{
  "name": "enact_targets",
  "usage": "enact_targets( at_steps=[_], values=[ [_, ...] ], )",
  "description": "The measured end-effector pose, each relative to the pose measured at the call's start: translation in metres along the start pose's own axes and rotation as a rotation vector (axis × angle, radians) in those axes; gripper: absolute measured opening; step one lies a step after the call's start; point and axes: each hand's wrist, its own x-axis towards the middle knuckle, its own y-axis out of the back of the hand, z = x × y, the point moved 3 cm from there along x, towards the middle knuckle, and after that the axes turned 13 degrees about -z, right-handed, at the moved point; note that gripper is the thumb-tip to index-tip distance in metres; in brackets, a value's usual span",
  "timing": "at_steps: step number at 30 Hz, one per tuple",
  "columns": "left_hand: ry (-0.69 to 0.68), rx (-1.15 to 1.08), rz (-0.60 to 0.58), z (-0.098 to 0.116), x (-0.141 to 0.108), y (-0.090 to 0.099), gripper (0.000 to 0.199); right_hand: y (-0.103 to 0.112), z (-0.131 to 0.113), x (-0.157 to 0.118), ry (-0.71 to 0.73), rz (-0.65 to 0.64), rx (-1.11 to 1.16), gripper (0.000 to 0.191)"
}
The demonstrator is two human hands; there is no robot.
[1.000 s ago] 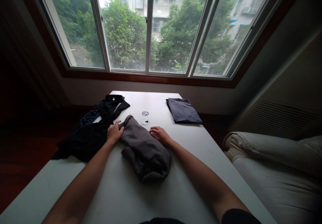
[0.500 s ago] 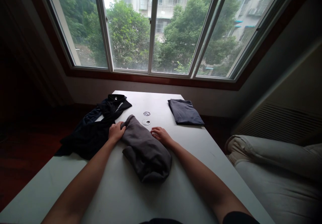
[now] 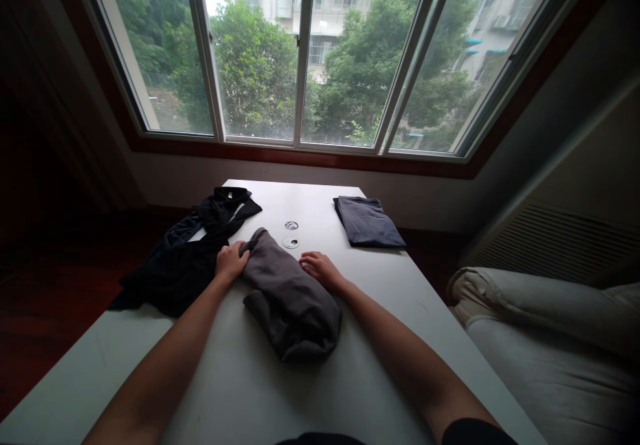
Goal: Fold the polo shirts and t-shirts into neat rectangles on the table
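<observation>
A dark grey garment [image 3: 295, 298], folded into a long bundle with a loose flap on its left, lies on the white table [image 3: 225, 392] in front of me. My left hand [image 3: 231, 260] grips its far left edge, thumb against the cloth. On the other side, my right hand [image 3: 321, 270] rests on the tabletop, fingers loosely stretched toward the garment's right edge. Whether those fingertips touch the cloth I cannot tell. What kind of garment it is does not show.
Dark clothes [image 3: 185, 265] lie in a loose heap along the table's left edge. Folded dark grey clothing [image 3: 370, 222] sits at the far right. Two round discs [image 3: 291, 242] are set behind the garment. A pale sofa [image 3: 550, 325] stands right of the table; a window is ahead.
</observation>
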Motion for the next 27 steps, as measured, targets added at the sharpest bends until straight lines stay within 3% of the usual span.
enact_targets(
  at_steps=[27],
  values=[
    [-0.014,0.009,0.014,-0.0024,0.0014,-0.0029,0.040,-0.0003,-0.0011,-0.0006,-0.004,0.001,-0.004,0.023]
  ],
)
